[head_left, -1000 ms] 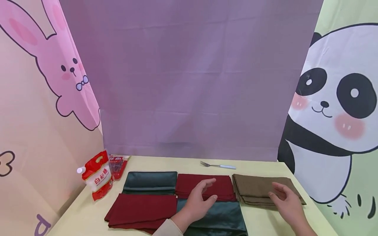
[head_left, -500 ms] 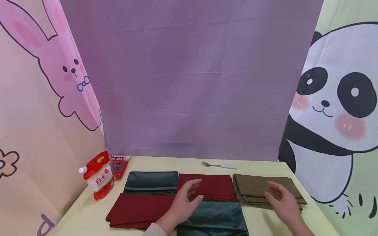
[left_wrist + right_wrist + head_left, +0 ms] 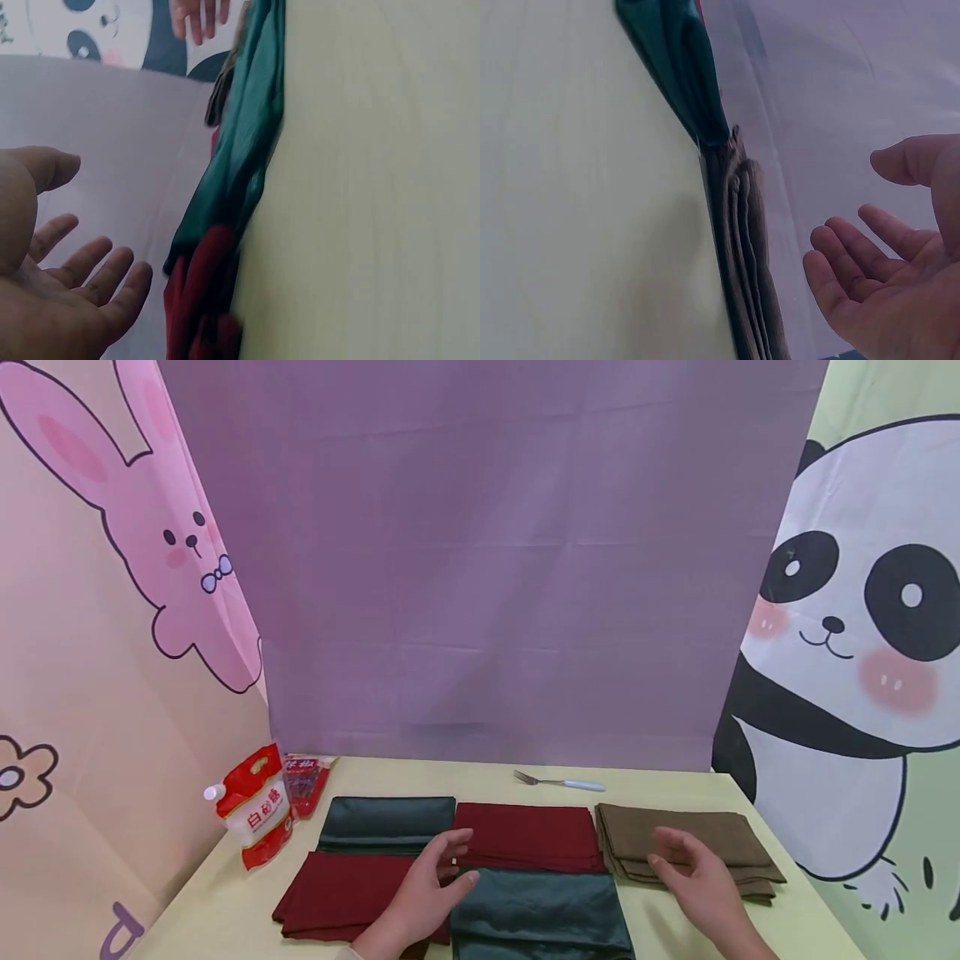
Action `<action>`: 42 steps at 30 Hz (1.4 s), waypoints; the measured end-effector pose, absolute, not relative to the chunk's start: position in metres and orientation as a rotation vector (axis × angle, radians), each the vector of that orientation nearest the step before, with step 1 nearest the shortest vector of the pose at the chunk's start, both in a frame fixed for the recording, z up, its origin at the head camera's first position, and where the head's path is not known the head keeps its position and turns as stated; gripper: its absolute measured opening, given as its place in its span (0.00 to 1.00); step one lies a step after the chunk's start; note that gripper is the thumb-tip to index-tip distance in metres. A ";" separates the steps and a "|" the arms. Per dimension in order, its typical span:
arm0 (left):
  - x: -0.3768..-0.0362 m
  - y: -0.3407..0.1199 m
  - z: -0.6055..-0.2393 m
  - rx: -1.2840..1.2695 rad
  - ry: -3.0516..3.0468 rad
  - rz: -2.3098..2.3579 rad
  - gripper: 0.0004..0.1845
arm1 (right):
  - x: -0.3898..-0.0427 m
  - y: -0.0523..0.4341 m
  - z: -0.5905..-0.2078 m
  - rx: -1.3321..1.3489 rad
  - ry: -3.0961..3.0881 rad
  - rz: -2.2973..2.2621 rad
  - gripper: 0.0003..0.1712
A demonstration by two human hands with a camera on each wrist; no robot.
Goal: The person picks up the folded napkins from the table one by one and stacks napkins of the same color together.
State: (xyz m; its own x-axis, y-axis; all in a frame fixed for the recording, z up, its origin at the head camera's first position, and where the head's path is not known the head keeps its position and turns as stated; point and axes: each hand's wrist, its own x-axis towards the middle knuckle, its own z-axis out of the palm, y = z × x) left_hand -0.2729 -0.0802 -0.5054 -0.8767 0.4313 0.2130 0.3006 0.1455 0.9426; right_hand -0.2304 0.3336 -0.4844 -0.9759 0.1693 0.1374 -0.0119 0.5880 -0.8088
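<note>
left hand point(image 3: 420, 893) open above red cloth point(image 3: 352, 889); right hand point(image 3: 693, 881) open above brown cloths point(image 3: 675, 835)

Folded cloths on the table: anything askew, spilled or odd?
Mostly tidy. The brown cloth stack is slightly fanned, its lower layers sticking out at the near edge. The near red cloth lies a little skewed. A fork lies alone near the backdrop. Nothing looks spilled or damaged. Both hands hover open.

Ahead of you hangs a purple backdrop point(image 3: 487, 560), flanked by a pink rabbit curtain point(image 3: 112, 568) and a panda curtain point(image 3: 862, 635); below lies the pale yellow table point(image 3: 660, 785).
</note>
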 end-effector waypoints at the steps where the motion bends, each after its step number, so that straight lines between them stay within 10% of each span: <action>1: -0.273 -0.084 -0.506 0.737 2.294 1.844 0.30 | -0.230 0.331 -0.485 -0.129 -2.620 1.333 0.30; 42: -0.278 -0.110 -0.517 0.540 2.377 1.762 0.26 | -0.228 0.298 -0.495 -0.142 -2.754 1.538 0.26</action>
State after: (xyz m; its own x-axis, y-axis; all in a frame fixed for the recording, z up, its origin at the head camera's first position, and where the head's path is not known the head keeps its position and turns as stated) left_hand -0.2777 -0.1096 -0.5175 -0.9268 0.3609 0.1040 0.2043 0.2523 0.9458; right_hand -0.2282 0.2977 -0.4955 -0.9958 0.0706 -0.0576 0.0861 0.5216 -0.8488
